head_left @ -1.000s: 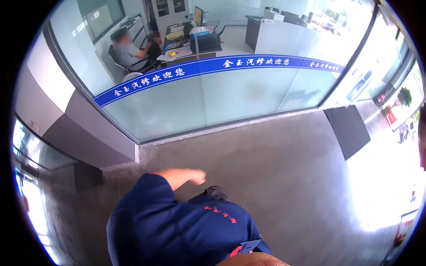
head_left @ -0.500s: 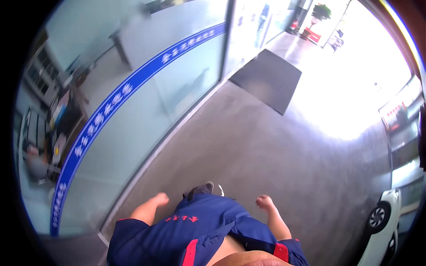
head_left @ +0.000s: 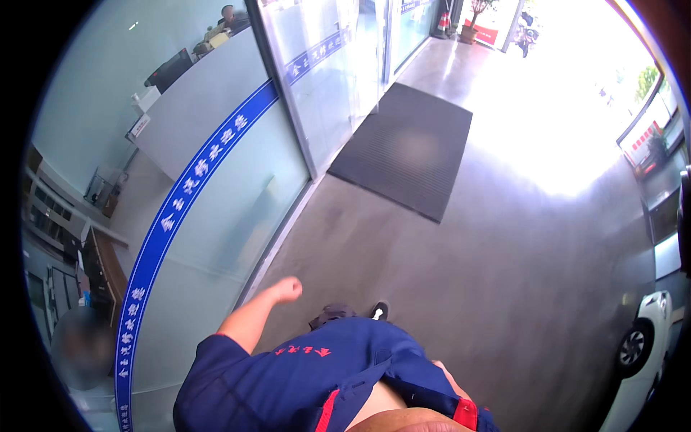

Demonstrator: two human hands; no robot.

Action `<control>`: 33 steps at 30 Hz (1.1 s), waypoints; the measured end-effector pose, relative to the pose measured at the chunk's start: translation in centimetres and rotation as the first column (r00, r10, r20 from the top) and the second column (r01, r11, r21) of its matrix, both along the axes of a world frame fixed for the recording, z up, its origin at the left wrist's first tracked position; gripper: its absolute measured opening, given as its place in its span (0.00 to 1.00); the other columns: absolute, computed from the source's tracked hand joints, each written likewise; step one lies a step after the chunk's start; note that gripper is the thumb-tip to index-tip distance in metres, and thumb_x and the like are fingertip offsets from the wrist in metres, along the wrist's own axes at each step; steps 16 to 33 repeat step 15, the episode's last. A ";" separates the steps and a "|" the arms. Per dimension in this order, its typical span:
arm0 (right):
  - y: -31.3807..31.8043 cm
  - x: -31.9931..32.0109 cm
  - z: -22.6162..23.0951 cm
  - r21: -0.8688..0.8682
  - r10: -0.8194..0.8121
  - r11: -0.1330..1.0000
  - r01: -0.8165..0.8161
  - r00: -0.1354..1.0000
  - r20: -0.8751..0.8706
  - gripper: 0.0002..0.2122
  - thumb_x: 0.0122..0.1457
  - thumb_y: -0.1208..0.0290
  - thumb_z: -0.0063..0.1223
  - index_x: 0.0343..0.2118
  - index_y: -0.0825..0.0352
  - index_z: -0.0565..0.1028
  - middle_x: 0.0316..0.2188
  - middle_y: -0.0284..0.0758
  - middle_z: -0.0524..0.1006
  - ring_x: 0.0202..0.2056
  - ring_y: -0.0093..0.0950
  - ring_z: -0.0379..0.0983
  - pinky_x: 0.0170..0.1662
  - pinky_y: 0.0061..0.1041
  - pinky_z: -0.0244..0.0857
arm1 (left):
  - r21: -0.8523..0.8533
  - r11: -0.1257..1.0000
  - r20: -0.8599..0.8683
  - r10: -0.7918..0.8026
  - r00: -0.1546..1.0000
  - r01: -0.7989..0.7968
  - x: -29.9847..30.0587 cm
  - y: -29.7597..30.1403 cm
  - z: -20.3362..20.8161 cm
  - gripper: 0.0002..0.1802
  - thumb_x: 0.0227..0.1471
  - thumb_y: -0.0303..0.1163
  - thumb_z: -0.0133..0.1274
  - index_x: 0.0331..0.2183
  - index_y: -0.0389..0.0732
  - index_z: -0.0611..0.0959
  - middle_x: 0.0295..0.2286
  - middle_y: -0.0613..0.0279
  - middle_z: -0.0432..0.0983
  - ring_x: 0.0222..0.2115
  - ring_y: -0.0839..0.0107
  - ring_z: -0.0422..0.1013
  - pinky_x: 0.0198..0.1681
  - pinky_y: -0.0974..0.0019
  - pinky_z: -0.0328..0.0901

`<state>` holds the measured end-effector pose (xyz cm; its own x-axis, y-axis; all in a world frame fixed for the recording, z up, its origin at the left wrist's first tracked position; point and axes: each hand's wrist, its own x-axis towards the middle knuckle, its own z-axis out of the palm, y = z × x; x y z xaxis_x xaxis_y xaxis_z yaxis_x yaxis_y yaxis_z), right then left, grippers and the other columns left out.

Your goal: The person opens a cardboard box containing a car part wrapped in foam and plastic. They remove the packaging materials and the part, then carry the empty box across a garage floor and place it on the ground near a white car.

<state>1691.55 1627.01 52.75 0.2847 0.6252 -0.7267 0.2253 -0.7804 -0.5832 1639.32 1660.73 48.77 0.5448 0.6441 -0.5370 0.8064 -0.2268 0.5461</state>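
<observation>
My left hand [head_left: 289, 289] swings forward of my body, its fingers curled into a loose fist with nothing seen in it. It is nearest to the glass wall [head_left: 216, 237] and its bottom frame, without touching them. My right forearm [head_left: 452, 380] hangs close along my side; the hand is mostly hidden by my dark blue shirt [head_left: 317, 367], so its fingers do not show. A dark shoe [head_left: 381, 311] with a white lace shows below the shirt hem.
A dark ribbed floor mat [head_left: 410, 147] lies ahead by the glass doors. A blue lettered band [head_left: 188, 180] crosses the glass; behind it stand a counter [head_left: 191, 93] and a blurred person [head_left: 83, 349]. A white car [head_left: 640, 360] is at right, a potted plant [head_left: 471, 29] far ahead.
I have moved forward, and the mat and doorway are nearer. My left hand has swung forward; my right hand has gone back, mostly behind my shirt.
</observation>
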 end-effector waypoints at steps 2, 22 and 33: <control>9.7 7.6 -6.3 -0.104 -0.242 0.966 0.238 0.970 -0.024 0.09 0.58 0.72 0.50 0.35 0.69 0.80 0.26 0.35 0.80 0.23 0.24 0.74 0.26 0.28 0.70 | -0.154 0.987 -0.065 -0.060 0.996 0.050 3.4 2.6 -2.3 0.14 0.50 0.38 0.51 0.31 0.42 0.87 0.29 0.54 0.84 0.31 0.58 0.79 0.38 0.56 0.72; 60.7 33.2 -7.3 -0.099 -0.395 0.918 0.385 0.909 -0.134 0.09 0.61 0.73 0.51 0.42 0.68 0.77 0.27 0.37 0.79 0.23 0.28 0.75 0.25 0.29 0.72 | -0.071 0.962 -0.281 0.235 0.931 -0.264 23.6 48.3 -7.5 0.17 0.52 0.40 0.50 0.32 0.42 0.89 0.32 0.38 0.82 0.36 0.52 0.81 0.44 0.51 0.73; 60.7 33.2 -7.3 -0.099 -0.395 0.918 0.385 0.909 -0.134 0.09 0.61 0.73 0.51 0.42 0.68 0.77 0.27 0.37 0.79 0.23 0.28 0.75 0.25 0.29 0.72 | -0.071 0.962 -0.281 0.235 0.931 -0.264 23.6 48.3 -7.5 0.17 0.52 0.40 0.50 0.32 0.42 0.89 0.32 0.38 0.82 0.36 0.52 0.81 0.44 0.51 0.73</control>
